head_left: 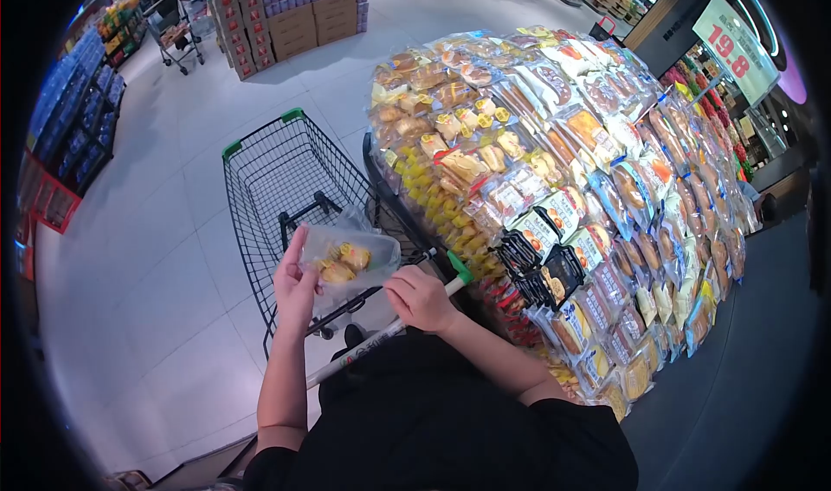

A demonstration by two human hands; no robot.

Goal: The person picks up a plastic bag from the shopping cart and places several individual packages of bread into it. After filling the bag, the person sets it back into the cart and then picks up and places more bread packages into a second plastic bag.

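A clear plastic bag (378, 247) with small yellow-brown pastries (339, 264) inside hangs over the near end of a wire shopping cart (299, 158). My left hand (295, 282) is at the bag's left side, with the index finger stretched up and the thumb against the plastic. On the bag's right side, my right hand (421, 298) is closed with its fingers curled at the bag's edge, just above the cart's handle (381, 340). What lies between the right fingertips is too small to tell.
A large display of packaged bread (554, 171) rises close on the right of the cart. Stacked cartons (292, 32) stand beyond it, with another cart (173, 32) at the upper left. Shelves (78, 115) line the left. A price sign (736, 50) hangs upper right.
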